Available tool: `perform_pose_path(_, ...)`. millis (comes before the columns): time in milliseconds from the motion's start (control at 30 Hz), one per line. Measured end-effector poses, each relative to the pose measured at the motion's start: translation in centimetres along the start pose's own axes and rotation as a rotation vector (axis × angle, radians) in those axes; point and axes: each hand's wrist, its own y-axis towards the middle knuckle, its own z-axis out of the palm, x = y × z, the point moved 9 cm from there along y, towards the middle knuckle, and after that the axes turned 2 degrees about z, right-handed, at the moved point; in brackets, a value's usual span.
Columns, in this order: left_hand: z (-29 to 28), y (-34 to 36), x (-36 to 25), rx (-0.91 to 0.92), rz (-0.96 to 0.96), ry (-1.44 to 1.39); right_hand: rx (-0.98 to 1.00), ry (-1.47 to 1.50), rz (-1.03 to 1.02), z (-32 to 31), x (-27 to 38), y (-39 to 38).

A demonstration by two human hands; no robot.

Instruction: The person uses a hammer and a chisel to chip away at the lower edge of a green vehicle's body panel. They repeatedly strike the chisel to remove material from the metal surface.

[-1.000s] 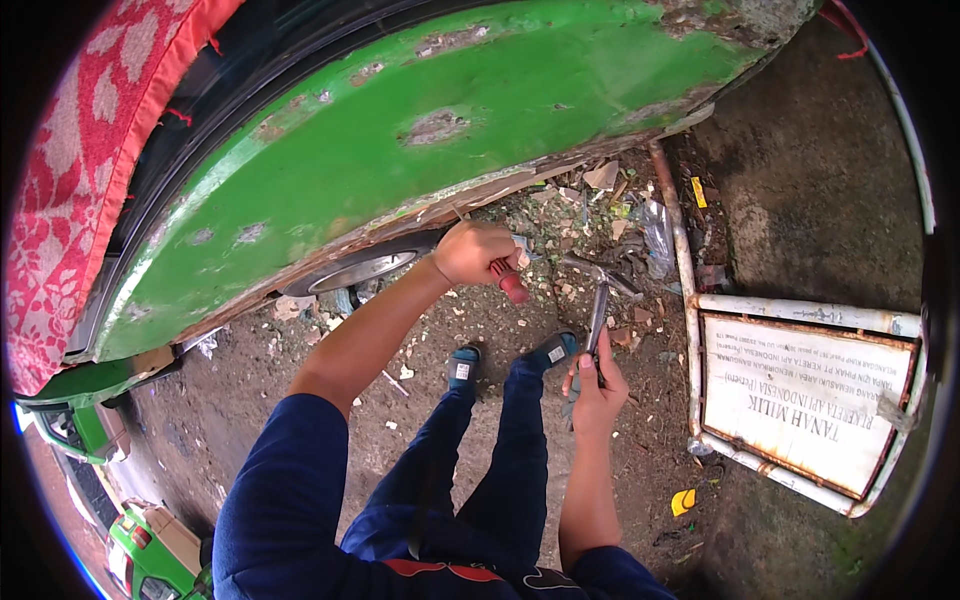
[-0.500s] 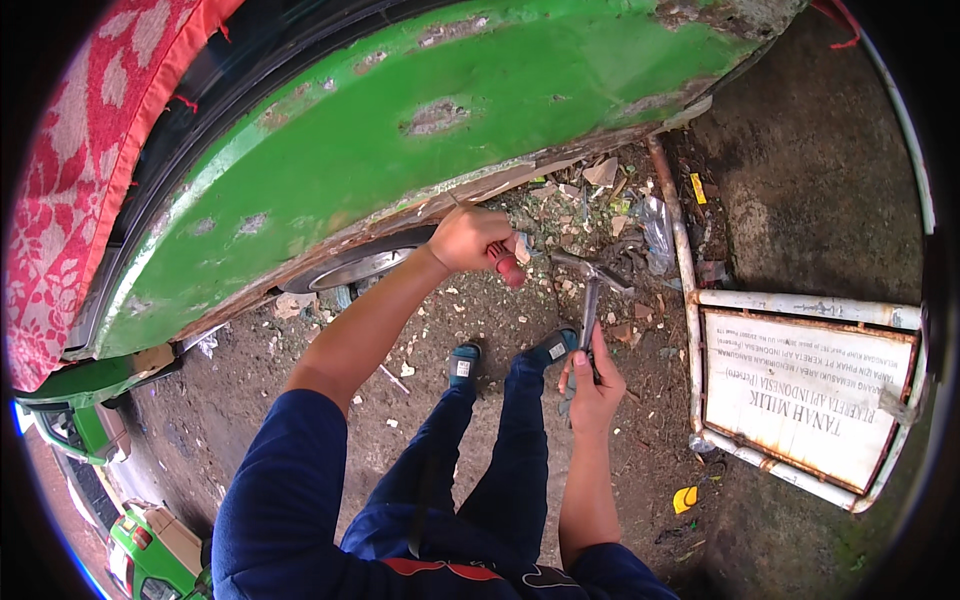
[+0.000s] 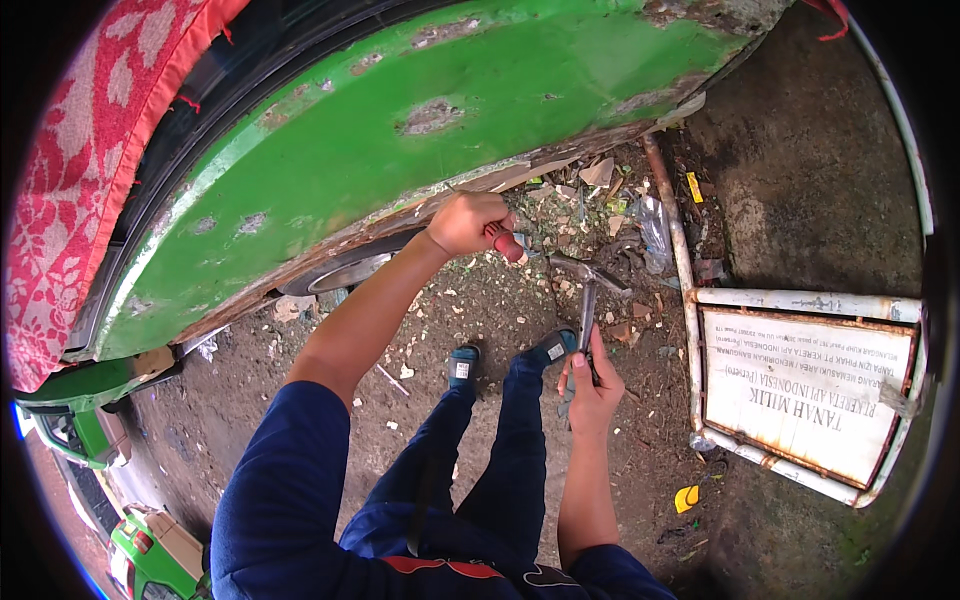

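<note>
Left hand (image 3: 468,222) fisted round a red-handled tool (image 3: 506,244) pressed to the rusted lower edge of the green body panel (image 3: 420,150) just above the grip, right hand (image 3: 592,385) clasping a hammer (image 3: 588,292), head up, apparently cocked to strike it.

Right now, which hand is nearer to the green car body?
The left. The left hand is at the green car body's rusty lower edge, gripping a red-handled tool; the right hand holds a hammer farther away.
</note>
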Motion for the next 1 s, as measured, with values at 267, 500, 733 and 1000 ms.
perform_pose_path(267, 0.9, 1.7, 0.6, 0.009, -0.036, -0.010, -0.040, 0.019, -0.077, 0.8, 1.8, 0.2)
perform_pose_path(500, 1.3, 2.5, 1.1, 0.067, -0.064, -0.006, 0.100, -0.173, -0.058, 3.4, 3.0, 3.1)
perform_pose_path(733, 1.8, 2.9, 2.3, 0.084, -0.158, 0.014, -0.054, 0.126, -0.152, 1.6, 6.0, 3.8)
perform_pose_path(1000, 2.5, 2.6, 2.3, 0.143, -0.152, -0.015, -0.087, 0.190, -0.100, 1.0, 5.6, 4.7)
